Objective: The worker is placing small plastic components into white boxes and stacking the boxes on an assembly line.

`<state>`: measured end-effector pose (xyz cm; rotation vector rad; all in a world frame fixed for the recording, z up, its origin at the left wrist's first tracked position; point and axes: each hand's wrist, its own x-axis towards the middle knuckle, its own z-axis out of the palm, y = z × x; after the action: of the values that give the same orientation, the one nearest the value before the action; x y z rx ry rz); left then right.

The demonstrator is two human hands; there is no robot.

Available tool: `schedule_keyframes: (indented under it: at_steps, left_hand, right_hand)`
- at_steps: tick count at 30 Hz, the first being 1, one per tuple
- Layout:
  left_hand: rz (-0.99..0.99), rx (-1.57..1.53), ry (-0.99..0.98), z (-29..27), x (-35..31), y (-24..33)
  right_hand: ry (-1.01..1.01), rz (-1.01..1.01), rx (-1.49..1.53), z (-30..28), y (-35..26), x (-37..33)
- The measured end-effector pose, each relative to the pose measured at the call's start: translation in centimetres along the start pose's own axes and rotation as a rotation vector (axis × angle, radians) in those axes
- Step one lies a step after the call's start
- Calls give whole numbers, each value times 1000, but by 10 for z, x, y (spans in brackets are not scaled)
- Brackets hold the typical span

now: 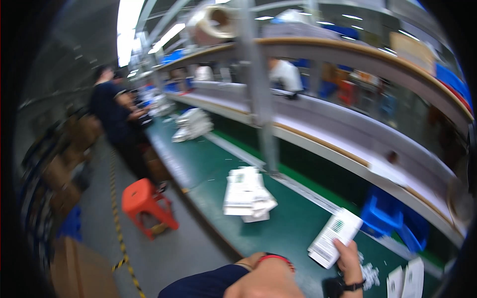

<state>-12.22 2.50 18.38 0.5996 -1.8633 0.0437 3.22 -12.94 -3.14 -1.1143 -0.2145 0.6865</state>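
My right hand (pixel 350 258), with a black band at the wrist, grips a white flat packet (pixel 336 237) by its lower right edge, thumb on top. The packet has a green patch and dark print, and it is held tilted above the green workbench (pixel 290 233). Close to the lower edge is my left hand (pixel 266 283), a red band round its wrist; its fingers are hidden. Beyond the hands, a loose stack of similar white packets (pixel 243 193) lies on the bench. Small white pieces (pixel 368 275) are scattered beside my right wrist.
Blue bins (pixel 381 212) stand under the shelf (pixel 318 144) at the right. White upright pieces (pixel 412 279) are at the lower right. A metal post (pixel 258 99) rises behind the bench. An orange stool (pixel 146 203) and a person (pixel 117 109) are at the left.
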Motion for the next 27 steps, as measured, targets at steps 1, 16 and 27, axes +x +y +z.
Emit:
schedule_keyframes:
  at_steps: [1,16,27]
  left_hand:
    - [-34,57,3,2,0,8]
    - [-81,154,87,-6,-24,14]
    - [-12,76,75,-15,-30,6]
  right_hand:
    - [30,-11,-12,-7,0,-1]
    - [-18,-40,-55,-4,-7,7]
    - [1,-42,-60,-4,-7,2]
